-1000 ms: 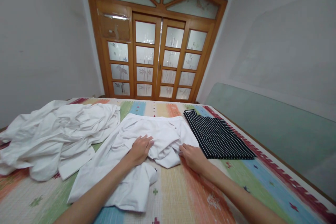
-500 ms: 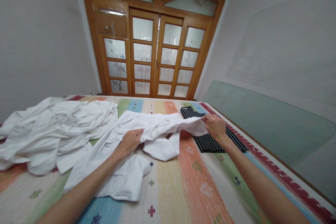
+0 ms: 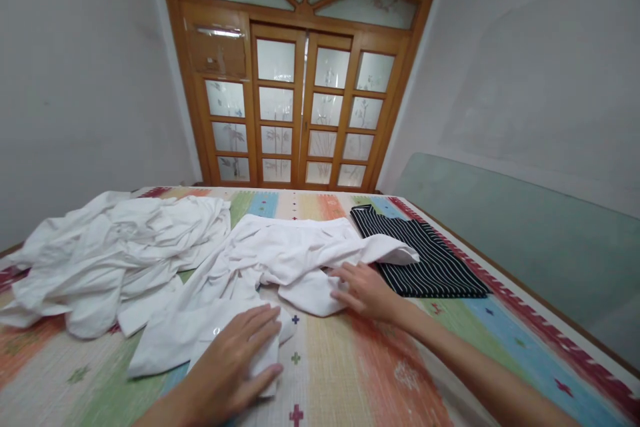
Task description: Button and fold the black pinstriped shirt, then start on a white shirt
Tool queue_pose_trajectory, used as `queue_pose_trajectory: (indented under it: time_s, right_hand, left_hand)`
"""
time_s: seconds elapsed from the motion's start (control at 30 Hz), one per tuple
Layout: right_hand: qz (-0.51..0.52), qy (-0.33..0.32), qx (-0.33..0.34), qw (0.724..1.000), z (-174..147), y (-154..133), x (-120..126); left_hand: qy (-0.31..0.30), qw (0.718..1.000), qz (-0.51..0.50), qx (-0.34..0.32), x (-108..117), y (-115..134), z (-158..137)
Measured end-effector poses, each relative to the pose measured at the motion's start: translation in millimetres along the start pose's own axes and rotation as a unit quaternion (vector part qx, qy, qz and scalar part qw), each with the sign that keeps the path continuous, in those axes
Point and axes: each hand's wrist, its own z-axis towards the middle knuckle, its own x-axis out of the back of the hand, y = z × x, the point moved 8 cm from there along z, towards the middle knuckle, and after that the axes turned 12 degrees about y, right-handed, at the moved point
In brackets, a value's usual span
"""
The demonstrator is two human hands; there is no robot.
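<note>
A white shirt [image 3: 295, 237] lies spread out and wrinkled in front of me, its sleeve stretching to the right. A small button shows near its lower left part. My left hand [image 3: 240, 353] is over the near end of the shirt, fingers extended and thumb apart, gripping nothing. At the lower sleeve part is my right hand [image 3: 363, 287], fingers spread and thumb away from them; whether the fingertips touch the cloth I cannot tell. Beyond it, the end of the upper sleeve overlaps a folded black-and-white striped garment [image 3: 430, 263].
A heap of crumpled white clothes [image 3: 115, 247] lies to the left. Everything rests on a colourful striped cover [image 3: 330, 360]. A pale green board [image 3: 500, 213] runs along the right side, and wooden glazed doors [image 3: 300, 107] stand at the back.
Both hands have let go of the white shirt's sleeve and come nearer to me. The sleeve has dropped flat, its end over the striped garment.
</note>
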Motion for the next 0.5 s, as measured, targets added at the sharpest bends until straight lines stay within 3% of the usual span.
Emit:
queue_pose_trajectory:
  time_s: [0.13,0.27,0.37,0.5]
  right_hand:
    - [0.028,-0.037,0.008,0.999,4,-37,-24]
    - [-0.001,-0.047,-0.004,0.999,18,-27,-26]
    - [-0.029,0.022,-0.072,0.997,27,8,2]
    - [-0.043,0.186,-0.170,0.967,17,67,67]
  left_hand:
    - [-0.053,0.998,-0.028,0.020,-1,0,-19]
    - [-0.097,0.992,0.010,0.077,6,-29,-29]
    - [-0.118,0.983,0.102,0.093,25,-62,-44]
    - [-0.120,0.943,0.290,0.110,65,-121,-67]
